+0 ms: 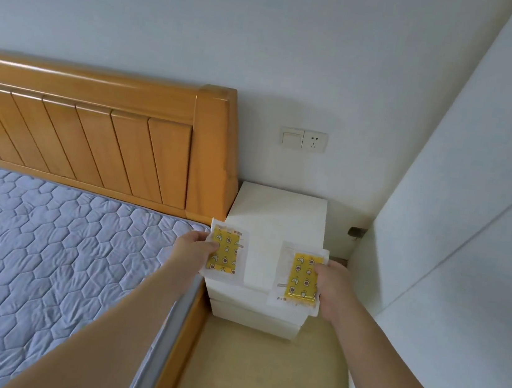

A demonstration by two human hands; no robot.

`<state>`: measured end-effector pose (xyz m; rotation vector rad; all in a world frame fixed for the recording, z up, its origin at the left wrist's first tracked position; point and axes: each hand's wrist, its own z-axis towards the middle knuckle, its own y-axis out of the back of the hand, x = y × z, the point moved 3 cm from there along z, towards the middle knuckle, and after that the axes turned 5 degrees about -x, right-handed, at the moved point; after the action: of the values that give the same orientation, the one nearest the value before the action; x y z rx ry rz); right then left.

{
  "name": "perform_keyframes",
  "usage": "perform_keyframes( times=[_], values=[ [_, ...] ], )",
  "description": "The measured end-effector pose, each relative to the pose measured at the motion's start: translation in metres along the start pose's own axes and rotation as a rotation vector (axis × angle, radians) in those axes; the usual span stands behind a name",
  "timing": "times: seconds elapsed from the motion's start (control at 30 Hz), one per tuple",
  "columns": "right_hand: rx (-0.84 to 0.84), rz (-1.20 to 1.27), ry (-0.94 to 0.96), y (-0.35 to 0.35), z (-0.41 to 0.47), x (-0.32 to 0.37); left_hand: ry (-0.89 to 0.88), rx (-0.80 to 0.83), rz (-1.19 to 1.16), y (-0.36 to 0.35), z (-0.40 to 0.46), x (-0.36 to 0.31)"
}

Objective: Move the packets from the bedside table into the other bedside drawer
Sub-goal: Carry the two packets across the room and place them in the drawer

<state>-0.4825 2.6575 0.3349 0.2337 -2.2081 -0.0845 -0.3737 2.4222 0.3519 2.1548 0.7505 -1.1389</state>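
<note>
Two flat white packets with yellow patterned centres are held above the front of a white bedside table (pixel 277 216). My left hand (pixel 194 247) pinches the left packet (pixel 227 250) by its left edge. My right hand (pixel 333 288) pinches the right packet (pixel 300 278) by its right edge. Both packets lie roughly level, printed side up. The table's top is bare, and its drawer fronts (pixel 251 317) look closed.
A bed with a blue quilted mattress (pixel 43 263) and an orange wooden headboard (pixel 109 132) is on the left. A white wall or wardrobe panel (pixel 452 252) closes the right side. A switch and socket (pixel 303 139) sit above the table. A narrow beige floor strip (pixel 257 373) runs between.
</note>
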Motion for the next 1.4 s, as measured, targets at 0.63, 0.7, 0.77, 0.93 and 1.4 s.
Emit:
perform_keyframes(
  times=[0.63, 0.7, 0.77, 0.93, 1.4],
  values=[
    [-0.125, -0.230, 0.012, -0.124, 0.349, -0.149, -0.052, 0.068, 0.339, -0.182, 0.327, 0.196],
    [-0.134, -0.225, 0.011, -0.125, 0.355, -0.154, -0.063, 0.044, 0.361, -0.183, 0.332, 0.201],
    [-0.140, -0.221, 0.000, -0.126, 0.359, -0.154, -0.069, 0.030, 0.382, -0.184, 0.335, 0.203],
    [-0.119, -0.223, 0.069, -0.121, 0.358, -0.142, -0.133, -0.043, 0.468, -0.178, 0.324, 0.203],
    [0.247, -1.129, 0.710, -0.103, 0.275, -0.271, -0.812, 0.373, 1.362, -0.161, 0.255, 0.349]
  ],
)
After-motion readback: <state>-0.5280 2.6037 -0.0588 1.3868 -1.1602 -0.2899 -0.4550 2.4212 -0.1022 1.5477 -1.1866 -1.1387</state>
